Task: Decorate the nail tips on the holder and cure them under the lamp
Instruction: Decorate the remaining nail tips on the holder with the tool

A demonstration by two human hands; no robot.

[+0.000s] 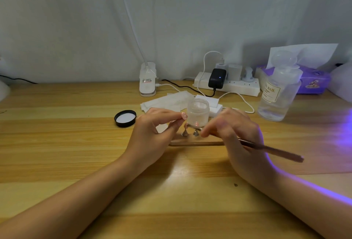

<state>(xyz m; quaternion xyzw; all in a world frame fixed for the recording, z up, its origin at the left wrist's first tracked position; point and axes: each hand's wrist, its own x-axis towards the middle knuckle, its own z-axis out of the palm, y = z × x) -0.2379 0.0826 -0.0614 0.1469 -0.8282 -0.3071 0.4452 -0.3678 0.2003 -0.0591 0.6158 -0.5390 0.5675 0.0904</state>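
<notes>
A thin wooden holder board point(192, 140) lies at the table's middle with two small metal stands point(190, 133) on it, each carrying a pinkish nail tip point(196, 124). My left hand point(154, 134) hovers left of the stands, thumb and forefinger pinched together on something small that I cannot make out. My right hand point(234, 132) grips a slim brush point(274, 150), its handle pointing right and its tip near the right stand. An open frosted jar point(198, 112) stands just behind the stands.
A black jar lid point(125, 118) lies to the left. White wipes point(167, 101), a clip lamp base point(147, 79), a power strip point(228, 84) with cables, a clear liquid bottle point(278, 94) and a purple tissue box point(312, 80) sit behind. Violet light glows at the right edge.
</notes>
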